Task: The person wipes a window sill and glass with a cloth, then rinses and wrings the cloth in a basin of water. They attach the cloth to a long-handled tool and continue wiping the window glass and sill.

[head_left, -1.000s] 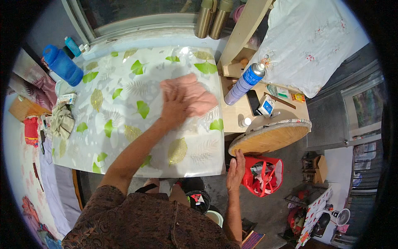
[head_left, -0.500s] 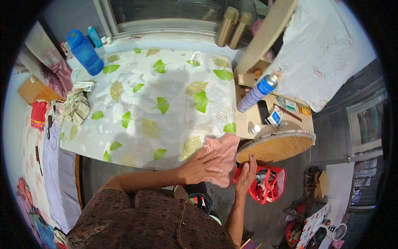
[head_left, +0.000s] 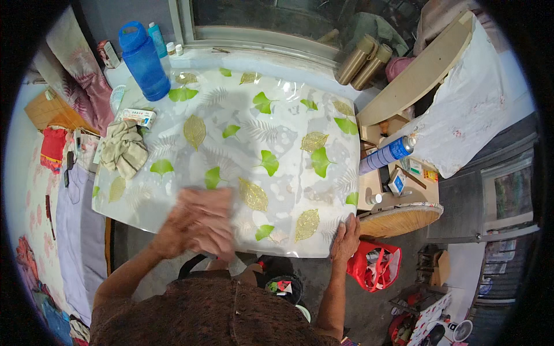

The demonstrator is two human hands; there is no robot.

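Head view: L hand (head_left: 176, 232), lower L of ctr, on pink cloth (head_left: 213, 222) at near edge of leaf-print table cover (head_left: 280, 216); motion blur, can't tell if fingers grip. R hand (head_left: 345, 239), lower R of ctr, fingers extended, slightly apart, at cover's corner, near round tan panel (head_left: 398, 222).

Beige cloth (head_left: 124, 149) on seemingly damp table (head_left: 288, 155)

A single fisheye view looks steeply down from the person's head, close over the near edge of the white, leaf-patterned, glossy-topped table (head_left: 288, 190), reaching the pale-framed, wide glass window (head_left: 271, 40) beyond it.
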